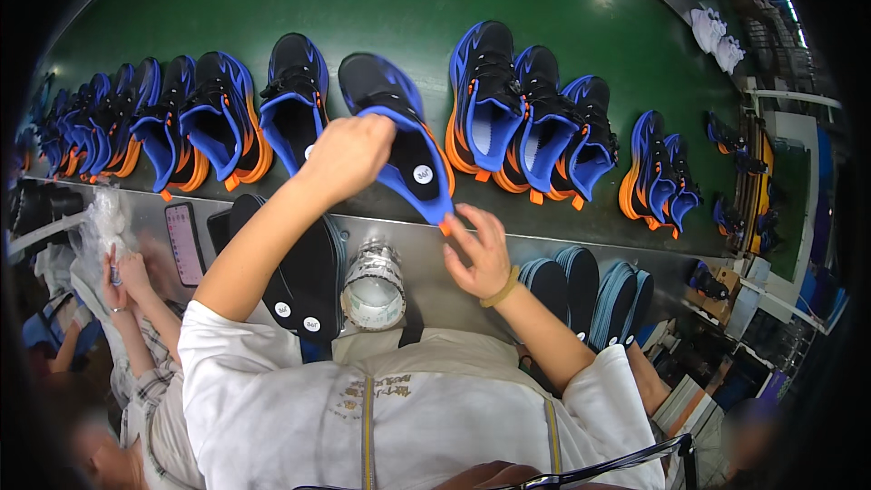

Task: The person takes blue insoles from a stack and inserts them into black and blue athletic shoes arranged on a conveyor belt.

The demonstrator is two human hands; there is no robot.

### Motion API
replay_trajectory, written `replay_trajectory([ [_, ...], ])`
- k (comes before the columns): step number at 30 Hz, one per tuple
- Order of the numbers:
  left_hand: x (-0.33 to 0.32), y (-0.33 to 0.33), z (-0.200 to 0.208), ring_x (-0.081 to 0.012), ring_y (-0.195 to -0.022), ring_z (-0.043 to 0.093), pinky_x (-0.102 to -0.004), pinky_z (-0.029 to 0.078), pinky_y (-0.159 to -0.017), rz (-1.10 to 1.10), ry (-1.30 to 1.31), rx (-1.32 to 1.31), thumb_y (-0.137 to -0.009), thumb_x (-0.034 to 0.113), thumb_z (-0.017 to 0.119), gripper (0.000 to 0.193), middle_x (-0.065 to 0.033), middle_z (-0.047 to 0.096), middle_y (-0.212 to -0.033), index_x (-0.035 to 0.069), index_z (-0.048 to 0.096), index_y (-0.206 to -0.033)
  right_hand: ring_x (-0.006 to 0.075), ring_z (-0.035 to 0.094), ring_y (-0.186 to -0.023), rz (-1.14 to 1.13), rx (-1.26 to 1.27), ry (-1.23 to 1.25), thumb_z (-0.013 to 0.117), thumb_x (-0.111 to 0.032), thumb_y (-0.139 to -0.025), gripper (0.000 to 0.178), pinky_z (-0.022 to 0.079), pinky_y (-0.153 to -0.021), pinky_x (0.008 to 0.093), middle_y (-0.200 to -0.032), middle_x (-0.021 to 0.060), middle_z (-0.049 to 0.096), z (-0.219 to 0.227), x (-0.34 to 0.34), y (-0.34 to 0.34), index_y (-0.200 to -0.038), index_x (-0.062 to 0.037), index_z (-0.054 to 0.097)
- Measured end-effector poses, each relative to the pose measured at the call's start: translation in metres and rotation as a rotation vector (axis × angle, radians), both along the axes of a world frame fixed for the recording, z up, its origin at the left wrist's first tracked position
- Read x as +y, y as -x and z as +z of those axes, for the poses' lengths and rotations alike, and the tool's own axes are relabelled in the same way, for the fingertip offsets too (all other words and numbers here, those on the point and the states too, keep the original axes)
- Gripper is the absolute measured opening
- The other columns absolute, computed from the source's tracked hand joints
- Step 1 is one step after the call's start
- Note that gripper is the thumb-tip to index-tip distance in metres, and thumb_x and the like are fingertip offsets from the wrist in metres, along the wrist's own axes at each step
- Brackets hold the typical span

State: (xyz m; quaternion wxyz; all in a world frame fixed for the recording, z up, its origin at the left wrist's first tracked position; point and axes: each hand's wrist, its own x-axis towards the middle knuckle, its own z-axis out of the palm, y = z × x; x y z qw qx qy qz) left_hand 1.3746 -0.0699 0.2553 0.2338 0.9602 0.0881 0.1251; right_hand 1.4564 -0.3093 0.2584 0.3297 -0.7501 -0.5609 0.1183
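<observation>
My left hand (349,156) curls over the shoe (386,91), grip hidden, and my right hand (481,254), loosely open, touches its heel (439,210) at the worktop (381,0) edge; its insole (415,160) is in, while shoes at right (485,73) look bare inside and insoles (581,286) wait stacked.

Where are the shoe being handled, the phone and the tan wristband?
Handled shoe (410,143): head view, on the dark inside of its opening.
Phone (185,245): head view, on the middle of its lit screen.
Tan wristband (505,291): head view, on the band's outer surface.
</observation>
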Motion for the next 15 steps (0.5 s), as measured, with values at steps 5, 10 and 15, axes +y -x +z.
replay_trajectory([
  [5, 0.001, -0.006, 0.011, -0.037, -0.069, 0.052, -0.0411, 0.043, -0.06, 0.222, 0.238, 0.06, -0.079, 0.01, 0.045, 0.012, -0.0201, 0.051, -0.074, -0.001, 0.04, -0.081, 0.0263, 0.047, -0.1, -0.077, -0.149, -0.006, 0.059, -0.021, -0.067, 0.054, 0.027, -0.091, 0.0419, -0.104, 0.0134, 0.051, -0.001, 0.042, -0.057, -0.114, -0.0008, 0.043],
  [10, -0.008, -0.004, 0.015, -0.0102, -0.059, 0.043, -0.0232, 0.037, -0.055, 0.332, 0.897, 0.059, -0.083, 0.008, 0.039, 0.013, -0.0044, 0.048, -0.072, 0.001, 0.041, -0.073, 0.0197, 0.052, -0.091, -0.05, -0.424, 0.308, 0.062, -0.029, -0.07, 0.024, 0.03, -0.089, 0.0399, -0.076, 0.0053, 0.058, -0.028, 0.043, -0.089, -0.078, -0.0061, 0.057],
  [15, -0.016, 0.003, 0.012, -0.0044, -0.048, 0.034, -0.0212, 0.03, -0.043, 0.451, 1.192, -0.122, -0.08, 0.01, 0.044, 0.019, 0.0003, 0.04, -0.056, 0.004, 0.037, -0.064, 0.018, 0.051, -0.093, -0.096, -0.487, 0.289, 0.062, -0.028, -0.071, 0.023, 0.03, -0.087, 0.0403, -0.081, 0.0055, 0.059, -0.029, -0.014, -0.119, -0.079, -0.0076, 0.056],
])
